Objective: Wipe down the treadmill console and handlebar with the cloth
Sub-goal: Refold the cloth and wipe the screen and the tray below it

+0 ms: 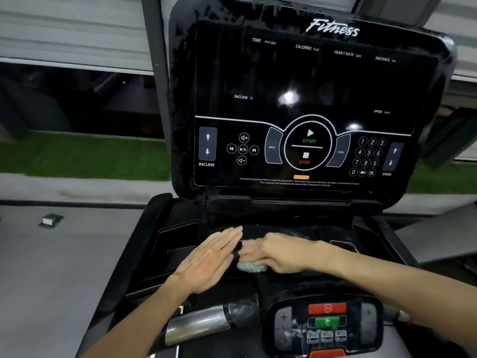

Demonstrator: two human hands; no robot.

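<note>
The black treadmill console (304, 81) fills the upper middle, its dark screen tilted toward me, with START and STOP markings below. On the flat black tray (180, 244) beneath it, my right hand (273, 251) lies flat, fingers straight, pressing a pale green cloth (251, 267) whose edge shows under the palm. My left hand (209, 259) is flat and open just left of it, fingertips close to the right hand's fingers. The handlebar (206, 324) with a metal grip sensor runs across the bottom, beside a small control pad (326, 322) with red and green buttons.
Wet smears streak the glossy console frame (180, 73) on the left and top. Recessed cup pockets sit at both ends of the tray. A grey ledge (64, 254) with a small white and green block (50, 220) lies left; beyond is a window and green turf.
</note>
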